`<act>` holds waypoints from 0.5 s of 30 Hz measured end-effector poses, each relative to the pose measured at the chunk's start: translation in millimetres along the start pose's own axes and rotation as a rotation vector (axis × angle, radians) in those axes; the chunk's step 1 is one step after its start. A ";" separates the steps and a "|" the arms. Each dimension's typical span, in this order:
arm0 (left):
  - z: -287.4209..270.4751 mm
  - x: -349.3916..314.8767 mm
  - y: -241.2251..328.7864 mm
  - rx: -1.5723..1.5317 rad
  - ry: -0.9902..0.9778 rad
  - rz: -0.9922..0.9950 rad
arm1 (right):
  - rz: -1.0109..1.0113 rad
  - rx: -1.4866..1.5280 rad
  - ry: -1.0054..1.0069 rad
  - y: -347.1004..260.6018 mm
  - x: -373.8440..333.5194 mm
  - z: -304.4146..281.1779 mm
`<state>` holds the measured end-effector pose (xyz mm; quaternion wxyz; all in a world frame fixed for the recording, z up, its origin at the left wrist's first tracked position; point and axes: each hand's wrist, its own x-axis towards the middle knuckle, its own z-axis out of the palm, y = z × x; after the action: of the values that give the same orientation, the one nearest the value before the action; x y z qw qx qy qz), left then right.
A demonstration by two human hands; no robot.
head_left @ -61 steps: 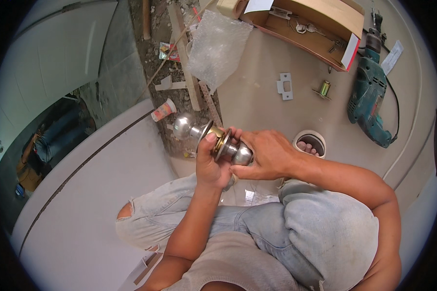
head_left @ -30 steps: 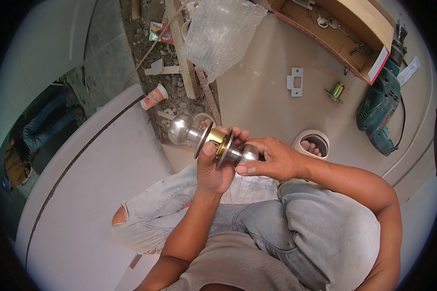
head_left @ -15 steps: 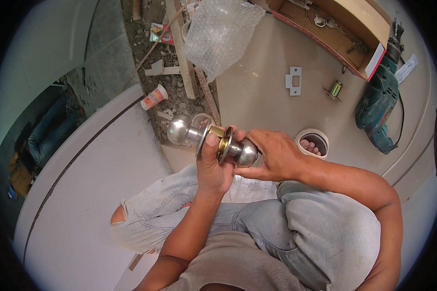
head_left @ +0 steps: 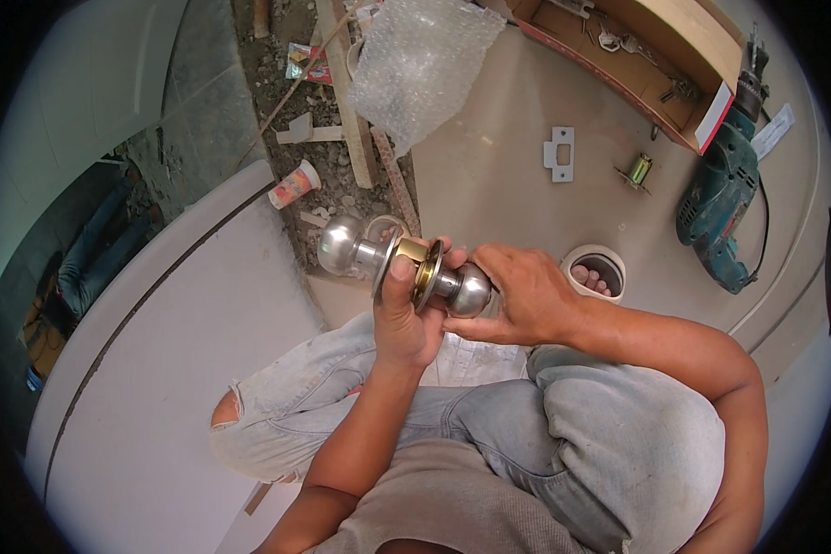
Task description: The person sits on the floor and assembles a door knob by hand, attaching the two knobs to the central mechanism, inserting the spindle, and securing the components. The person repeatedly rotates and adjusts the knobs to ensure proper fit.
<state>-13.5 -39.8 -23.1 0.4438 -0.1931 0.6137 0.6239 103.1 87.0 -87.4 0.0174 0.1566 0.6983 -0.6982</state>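
A brushed-metal door knob set (head_left: 342,246), with a ball at each end and a brass-coloured core between two round plates, is held up in front of my lap. My left hand (head_left: 404,319) is closed around its middle, the thumb lying over the core and the near plate. My right hand (head_left: 526,291) grips the right-hand ball, fingers over its top and thumb beneath it. The fingers behind the knob set are partly hidden. Beyond my hands, a flat metal strike plate (head_left: 558,154) and a small brass-coloured latch piece (head_left: 637,172) lie on the floor.
An open cardboard box (head_left: 656,92) with keys and small parts stands at the far right, beside a green power drill (head_left: 718,203). A roll of tape (head_left: 577,255) surrounds my toes. Bubble wrap (head_left: 425,65), wooden strips (head_left: 346,102) and a paper cup (head_left: 294,185) lie farther left. A person's legs (head_left: 102,245) show at far left.
My hands and the knob set stay almost where they were. At the far left, the other person's legs have shifted slightly.
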 end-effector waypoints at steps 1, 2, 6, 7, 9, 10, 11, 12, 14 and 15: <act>-0.2 0.0 -0.1 -0.005 -0.005 -0.004 | -0.001 0.004 -0.004 0.6 0.1 0.0; -0.6 0.1 -0.3 -0.012 -0.006 -0.009 | 0.004 0.010 -0.014 0.8 0.1 -0.5; 1.5 -0.6 0.5 -0.010 -0.003 -0.026 | 0.010 0.048 -0.040 -1.6 1.1 -4.7; 2.8 -1.0 0.6 -0.002 0.000 -0.030 | 0.011 0.062 -0.043 -2.2 1.2 -5.3; 0.9 -0.2 -1.9 0.053 -0.035 0.002 | 0.009 0.081 -0.047 -0.3 0.2 -4.1; 0.2 0.1 -2.8 0.080 -0.052 0.017 | 0.008 0.090 -0.049 0.6 -0.6 -3.9; 0.3 -0.1 -2.8 0.081 -0.058 0.013 | 0.015 0.096 -0.064 0.9 -1.2 -4.2; 0.6 -0.2 -2.8 0.080 -0.063 0.010 | 0.021 0.100 -0.081 1.2 -1.6 -4.7; 1.6 -0.7 -2.9 0.084 -0.063 0.007 | 0.027 0.110 -0.107 1.9 -2.0 -4.9; 2.4 -1.3 -3.1 0.090 -0.059 0.007 | 0.027 0.116 -0.117 2.8 -2.2 -4.3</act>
<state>-9.7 -38.5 -23.4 0.4678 -0.1520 0.6284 0.6027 106.7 90.7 -89.4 0.0586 0.1258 0.6523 -0.7451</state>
